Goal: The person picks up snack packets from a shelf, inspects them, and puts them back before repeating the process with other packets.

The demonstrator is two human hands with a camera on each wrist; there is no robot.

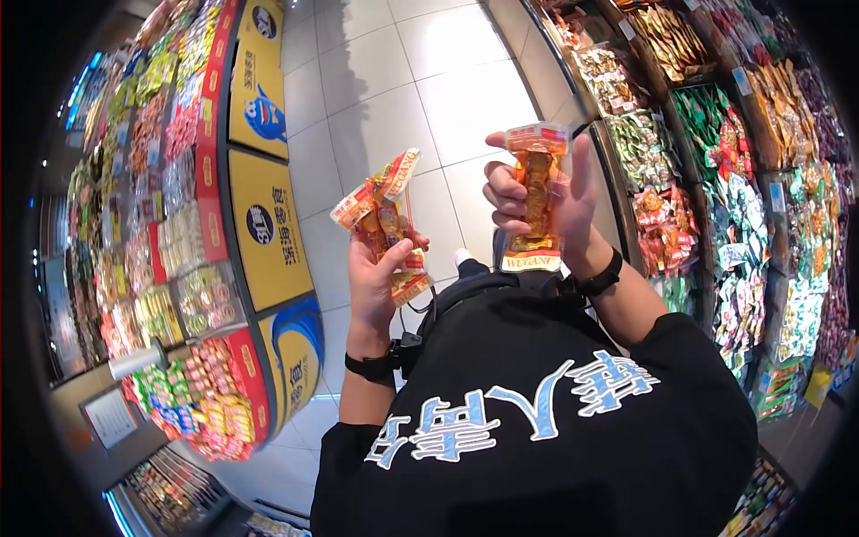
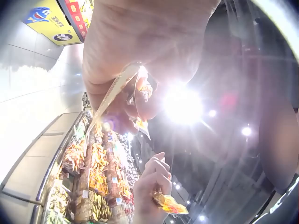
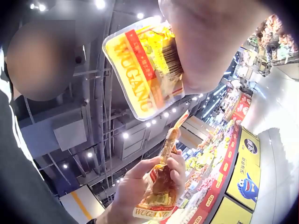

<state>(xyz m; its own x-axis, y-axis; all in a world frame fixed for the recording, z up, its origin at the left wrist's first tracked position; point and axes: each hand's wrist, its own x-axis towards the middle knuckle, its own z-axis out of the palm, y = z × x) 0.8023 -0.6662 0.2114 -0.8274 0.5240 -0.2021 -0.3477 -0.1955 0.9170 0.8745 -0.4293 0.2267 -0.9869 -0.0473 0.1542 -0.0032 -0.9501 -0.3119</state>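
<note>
In the head view my left hand (image 1: 369,273) grips red-and-yellow snack packets (image 1: 389,219) lettered WUGANG, with its thumb across the front. They look like two, crossed over each other, each clear in the middle with brown food inside. My right hand (image 1: 577,210) holds a similar snack packet (image 1: 538,192) upright before the palm, several fingers curled at its left side and the thumb raised at the right. The right wrist view shows the yellow printed end of that packet (image 3: 145,70) close up, a barcode on it. Both hands are held up in front of the body, apart from each other.
To the left stands a curved display (image 1: 219,224) of small wrapped snacks, with yellow panels below. Bins of packaged food (image 1: 698,179) line the right side. A pale tiled floor (image 1: 385,98) runs between them. Wrist straps (image 1: 601,276) sit on both forearms.
</note>
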